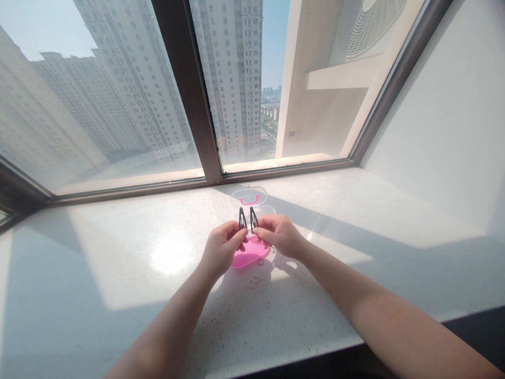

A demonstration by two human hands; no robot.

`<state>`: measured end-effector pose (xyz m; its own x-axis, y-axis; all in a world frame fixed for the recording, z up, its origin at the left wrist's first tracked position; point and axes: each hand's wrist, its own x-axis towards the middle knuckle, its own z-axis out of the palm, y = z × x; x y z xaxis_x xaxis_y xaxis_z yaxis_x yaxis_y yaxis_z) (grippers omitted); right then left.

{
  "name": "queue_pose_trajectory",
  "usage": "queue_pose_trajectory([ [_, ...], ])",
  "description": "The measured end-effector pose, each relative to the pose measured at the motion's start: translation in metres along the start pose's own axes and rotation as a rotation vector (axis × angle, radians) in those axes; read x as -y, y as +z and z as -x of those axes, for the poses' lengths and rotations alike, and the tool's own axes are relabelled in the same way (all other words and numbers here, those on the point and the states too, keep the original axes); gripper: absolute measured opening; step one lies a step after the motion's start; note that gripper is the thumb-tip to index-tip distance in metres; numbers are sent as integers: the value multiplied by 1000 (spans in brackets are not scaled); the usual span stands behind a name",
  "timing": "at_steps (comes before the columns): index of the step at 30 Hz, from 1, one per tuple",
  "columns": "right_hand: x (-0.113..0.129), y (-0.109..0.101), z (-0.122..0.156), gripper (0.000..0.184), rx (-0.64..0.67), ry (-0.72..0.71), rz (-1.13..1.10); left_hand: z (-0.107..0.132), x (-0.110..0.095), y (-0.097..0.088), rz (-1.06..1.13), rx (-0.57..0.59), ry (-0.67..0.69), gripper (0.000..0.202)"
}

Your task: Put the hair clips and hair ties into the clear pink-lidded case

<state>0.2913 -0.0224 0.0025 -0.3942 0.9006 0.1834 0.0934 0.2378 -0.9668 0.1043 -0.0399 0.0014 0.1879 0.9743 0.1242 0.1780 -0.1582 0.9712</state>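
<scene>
My left hand [225,245] pinches a black snap hair clip [242,218] upright between thumb and fingers. A matching hair clip [253,217] stands in the grip of my right hand [282,235], with a narrow gap between the two. Below and behind both hands lies a pink plastic tray [249,255], partly covered by my fingers. Past it is a clear plastic lid [236,197] with a pink handle [250,202]. Several small rings or hair ties, such as one pale ring [260,261], lie around the tray's near right side.
The speckled white windowsill [130,331] spreads out under my arms. A dark window frame [189,89] bounds its far side, and a white wall [442,137] rises at the right. Strong sunlight leaves a glare spot to the left. The sill's front edge drops off at the lower right.
</scene>
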Motion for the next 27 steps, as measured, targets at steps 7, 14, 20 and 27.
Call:
queue_pose_trajectory([
  [7, -1, 0, 1, 18, 6, -11, 7, 0, -1, 0, -5, 7, -2, 19],
  [14, -3, 0, 0, 18, 15, -23, 19, 1, -2, 1, 1, 16, -4, 19],
  [20, -2, 0, 1, 19, 7, -8, 9, 1, -2, 0, -4, 12, 5, 21],
  [27, -2, 0, 1, 17, 8, -8, 20, 1, -4, 1, -25, 17, -2, 21],
])
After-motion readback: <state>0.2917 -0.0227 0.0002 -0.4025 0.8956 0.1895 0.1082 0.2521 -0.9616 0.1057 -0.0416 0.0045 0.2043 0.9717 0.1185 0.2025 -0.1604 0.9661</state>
